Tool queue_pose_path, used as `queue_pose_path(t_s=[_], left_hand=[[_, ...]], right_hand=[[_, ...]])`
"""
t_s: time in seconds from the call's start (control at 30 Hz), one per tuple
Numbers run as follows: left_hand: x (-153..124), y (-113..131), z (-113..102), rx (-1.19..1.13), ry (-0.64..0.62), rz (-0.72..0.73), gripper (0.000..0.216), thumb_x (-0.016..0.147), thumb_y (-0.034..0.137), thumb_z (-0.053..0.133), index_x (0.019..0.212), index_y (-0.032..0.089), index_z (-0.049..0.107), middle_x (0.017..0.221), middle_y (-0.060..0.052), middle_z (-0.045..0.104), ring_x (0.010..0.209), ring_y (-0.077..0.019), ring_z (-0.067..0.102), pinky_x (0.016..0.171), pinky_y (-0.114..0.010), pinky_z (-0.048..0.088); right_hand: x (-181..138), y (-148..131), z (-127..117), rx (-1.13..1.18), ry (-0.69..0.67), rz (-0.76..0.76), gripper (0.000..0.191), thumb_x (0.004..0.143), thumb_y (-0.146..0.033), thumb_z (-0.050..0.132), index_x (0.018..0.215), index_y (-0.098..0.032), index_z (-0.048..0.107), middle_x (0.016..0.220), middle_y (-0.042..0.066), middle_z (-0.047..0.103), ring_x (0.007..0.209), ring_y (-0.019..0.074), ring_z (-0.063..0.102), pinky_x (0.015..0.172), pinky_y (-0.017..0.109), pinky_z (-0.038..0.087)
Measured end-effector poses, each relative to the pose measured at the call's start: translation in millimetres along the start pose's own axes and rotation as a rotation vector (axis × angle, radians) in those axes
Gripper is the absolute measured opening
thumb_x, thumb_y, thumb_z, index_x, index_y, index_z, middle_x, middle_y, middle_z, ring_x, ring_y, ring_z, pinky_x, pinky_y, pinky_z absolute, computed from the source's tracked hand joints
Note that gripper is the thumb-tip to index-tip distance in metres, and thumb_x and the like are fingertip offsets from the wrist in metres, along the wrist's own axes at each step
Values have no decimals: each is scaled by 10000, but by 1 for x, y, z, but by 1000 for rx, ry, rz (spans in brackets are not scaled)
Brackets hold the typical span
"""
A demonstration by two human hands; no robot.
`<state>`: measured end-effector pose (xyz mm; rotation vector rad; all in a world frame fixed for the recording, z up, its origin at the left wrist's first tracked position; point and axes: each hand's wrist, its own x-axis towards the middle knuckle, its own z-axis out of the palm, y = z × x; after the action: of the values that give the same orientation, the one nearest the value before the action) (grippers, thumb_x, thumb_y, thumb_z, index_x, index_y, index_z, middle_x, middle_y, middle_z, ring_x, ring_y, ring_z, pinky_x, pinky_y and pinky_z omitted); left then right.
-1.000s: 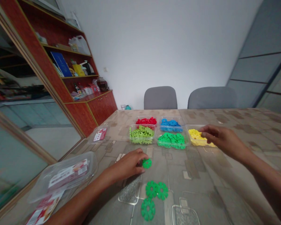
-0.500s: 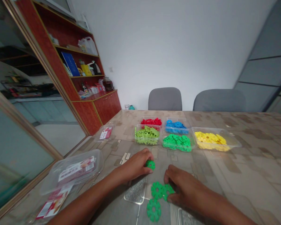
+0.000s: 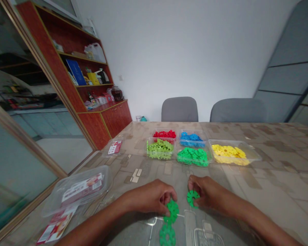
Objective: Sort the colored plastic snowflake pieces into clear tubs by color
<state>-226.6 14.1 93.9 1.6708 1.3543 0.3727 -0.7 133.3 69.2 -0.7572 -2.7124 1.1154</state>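
Observation:
My left hand [image 3: 157,198] pinches a green notched building disc [image 3: 172,211] low over the table. Below it is a second green disc [image 3: 167,235], its edge meeting the pinched one; whether they are interlocked I cannot tell. To the right, my right hand [image 3: 206,193] grips another green disc [image 3: 192,198] by its edge between thumb and fingers, tilted up and apart from the left pair. Beyond both hands stands a clear tub of dark green discs [image 3: 193,156].
Other clear tubs hold light green pieces [image 3: 160,149], red pieces [image 3: 164,134], blue pieces [image 3: 192,139] and yellow pieces [image 3: 229,153]. Labelled plastic lids [image 3: 79,188] lie at the left of the patterned table [image 3: 279,191]. Two grey chairs [image 3: 179,109] stand behind it.
My left hand has come nearer and down onto the loose discs. My right hand has moved slightly away from me, taking a green disc apart from the others.

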Motion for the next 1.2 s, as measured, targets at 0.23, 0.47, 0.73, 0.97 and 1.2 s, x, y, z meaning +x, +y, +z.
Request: queue_pose_path(t_s=[0.23,0.47,0.73,0.97,1.2], left_hand=[[-1,3,2,190,45,35,388,637,142,828,974,201,646,777,50,545,668,-119,515,565,-200,342],[-6,8,-8,119,100,-32,284,688,108,745,863,198,541,713,73,508,644,-109,479,527,-196,297],[-5,-7,-30,63,304,45,107,763,163,596,843,177,526,734,49,499,671,-118,458,590,-213,335],[0,-13,-29,30,374,93,98,791,230,610,820,171,538,727,40,507,671,-121,459,585,-210,337],[12,-6,-23,-17,531,136,126,782,240,635,801,167,534,698,45,497,641,-112,441,580,-214,324]], right_hand=[[-2,-2,-3,31,1,-12,261,585,-46,592,776,-207,514,669,-57,479,632,127,455,552,248,280],[-6,-20,-7,206,-122,-21,223,634,-50,606,798,-202,596,641,-65,519,598,108,472,521,211,323],[-17,-63,42,234,-242,-3,466,557,26,687,933,-250,701,656,-92,545,587,87,485,537,169,358],[-13,-64,55,-6,-257,-146,443,687,-122,743,1104,-260,684,1115,74,734,983,265,671,829,300,486],[-10,-68,53,71,-200,-82,244,610,-77,690,787,-216,594,817,-4,672,707,153,581,586,211,410]])
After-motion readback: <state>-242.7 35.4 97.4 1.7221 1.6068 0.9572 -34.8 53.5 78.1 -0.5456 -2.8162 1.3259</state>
